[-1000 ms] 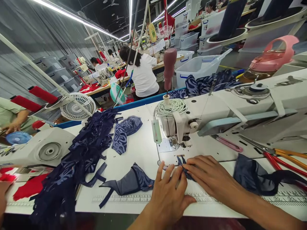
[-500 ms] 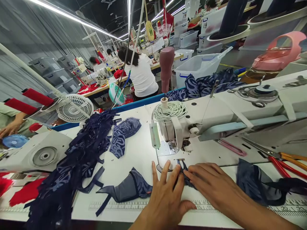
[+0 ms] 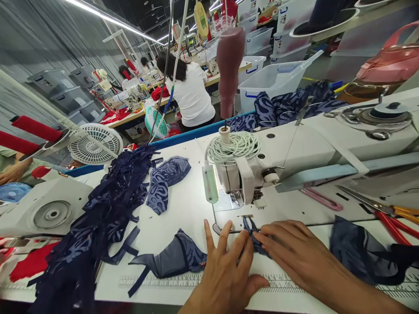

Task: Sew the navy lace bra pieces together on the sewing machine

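My left hand [image 3: 225,266] lies spread on the white sewing table, with its index fingertip at a small navy fabric piece [image 3: 257,244]. From the other side, my right hand [image 3: 294,248] has its fingers together on this piece; its thumb is hidden. Two narrow ends of the piece stick out toward the sewing machine's presser foot [image 3: 236,199]. Left of my left hand lies a navy bra cup [image 3: 173,257] with a strap. Another dark cup piece [image 3: 353,248] rests beyond my right wrist.
A long heap of navy straps and pieces [image 3: 111,218] covers the table's left side. Patterned cups [image 3: 160,187] lie beside it. On the right are scissors [image 3: 376,203] and pink tweezers [image 3: 322,199]. A person in a white shirt [image 3: 193,98] sits ahead.
The view has shifted slightly. My hands stay at the navy piece, and slightly more of it shows between my fingers. The other pieces on the table have not visibly moved.
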A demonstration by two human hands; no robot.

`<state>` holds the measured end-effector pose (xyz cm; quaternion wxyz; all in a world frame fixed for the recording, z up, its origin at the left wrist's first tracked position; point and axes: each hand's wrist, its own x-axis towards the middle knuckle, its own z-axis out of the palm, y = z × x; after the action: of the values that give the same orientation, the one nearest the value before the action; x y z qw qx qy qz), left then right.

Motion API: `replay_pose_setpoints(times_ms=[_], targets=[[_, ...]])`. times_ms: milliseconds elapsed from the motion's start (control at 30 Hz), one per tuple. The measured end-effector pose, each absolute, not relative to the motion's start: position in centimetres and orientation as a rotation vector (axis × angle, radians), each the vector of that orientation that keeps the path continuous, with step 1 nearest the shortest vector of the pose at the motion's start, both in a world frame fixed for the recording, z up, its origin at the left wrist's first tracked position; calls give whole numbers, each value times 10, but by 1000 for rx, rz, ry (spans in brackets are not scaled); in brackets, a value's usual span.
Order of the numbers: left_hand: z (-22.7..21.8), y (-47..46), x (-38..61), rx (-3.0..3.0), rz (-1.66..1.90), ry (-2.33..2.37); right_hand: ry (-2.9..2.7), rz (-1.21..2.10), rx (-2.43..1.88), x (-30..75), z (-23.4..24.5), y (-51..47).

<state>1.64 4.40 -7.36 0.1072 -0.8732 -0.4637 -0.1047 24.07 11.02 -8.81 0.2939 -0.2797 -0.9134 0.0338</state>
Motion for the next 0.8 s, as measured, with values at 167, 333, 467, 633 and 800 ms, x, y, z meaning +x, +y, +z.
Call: replay_pose_setpoints(times_ms=[167, 333, 467, 633, 800], targets=[[-73, 45, 17, -2566, -325, -1354, -2432, 64, -736, 241, -88, 111], [-75, 45, 19, -2554, -362, -1339, -2441, -12, -710, 242, -87, 109], [-74, 46, 19, -2562, -378, -1342, -2426, 3, -716, 241, -84, 110], [-69, 48, 18, -2591, -355, -1344, -2405, 15, -742, 240, -86, 109], [-68, 50, 18, -2618, -327, -1331, -2408, -17, -756, 240, -97, 106]])
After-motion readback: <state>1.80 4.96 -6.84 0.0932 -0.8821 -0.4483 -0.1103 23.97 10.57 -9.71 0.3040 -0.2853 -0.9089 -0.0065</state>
